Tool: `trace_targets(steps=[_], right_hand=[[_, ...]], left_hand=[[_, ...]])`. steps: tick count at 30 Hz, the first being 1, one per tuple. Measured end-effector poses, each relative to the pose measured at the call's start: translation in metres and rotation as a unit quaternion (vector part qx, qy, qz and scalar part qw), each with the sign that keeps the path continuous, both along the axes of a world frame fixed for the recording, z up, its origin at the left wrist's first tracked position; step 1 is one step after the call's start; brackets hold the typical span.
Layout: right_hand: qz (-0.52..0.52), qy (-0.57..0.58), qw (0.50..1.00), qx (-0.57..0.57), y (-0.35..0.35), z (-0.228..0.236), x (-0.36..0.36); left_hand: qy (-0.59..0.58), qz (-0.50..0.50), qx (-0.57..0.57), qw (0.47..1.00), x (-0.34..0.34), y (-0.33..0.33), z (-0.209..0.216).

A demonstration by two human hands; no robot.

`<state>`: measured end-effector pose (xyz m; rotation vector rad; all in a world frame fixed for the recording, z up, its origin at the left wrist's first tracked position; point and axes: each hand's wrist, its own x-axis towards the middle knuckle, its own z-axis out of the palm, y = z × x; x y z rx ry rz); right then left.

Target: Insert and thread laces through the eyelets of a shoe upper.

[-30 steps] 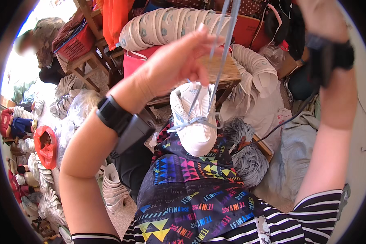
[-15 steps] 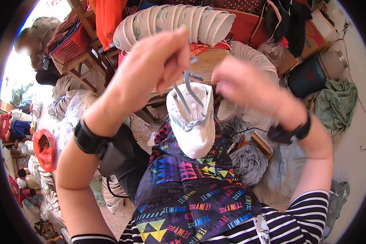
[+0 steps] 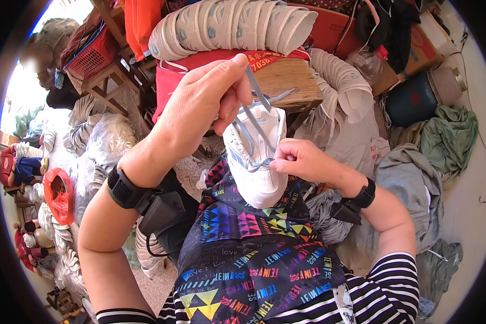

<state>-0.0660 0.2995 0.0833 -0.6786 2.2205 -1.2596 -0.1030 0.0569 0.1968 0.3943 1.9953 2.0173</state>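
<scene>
Two pinches: our left grip [image 3: 198, 102] and right grip [image 3: 306, 159] hold grey lace [image 3: 258, 89]; uneven pulling (we think) may tip the white shoe [image 3: 259, 189].

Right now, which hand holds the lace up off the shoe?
The left hand: it is raised, fingertips pinching the lace, whereas the right hand is down at the shoe.

White shoe [image 3: 257, 188], toe wearer-side; grey lace [image 3: 258, 89] partly threaded.
</scene>
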Motion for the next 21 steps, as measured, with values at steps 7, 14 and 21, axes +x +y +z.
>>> trace_targets(steps=[7,14,21], right_hand=[[-0.16,0.261,0.948,0.086,-0.012,0.007,0.009],[-0.007,0.399,0.917,0.008,-0.02,0.002,0.041],[-0.123,0.269,0.952,-0.073,-0.044,0.012,0.024]], left_hand=[[-0.003,-0.02,0.146,0.989,-0.006,-0.013,0.02],[0.09,-0.083,0.326,0.938,0.006,-0.008,0.076],[0.08,-0.1,0.173,0.976,0.019,0.015,0.049]])
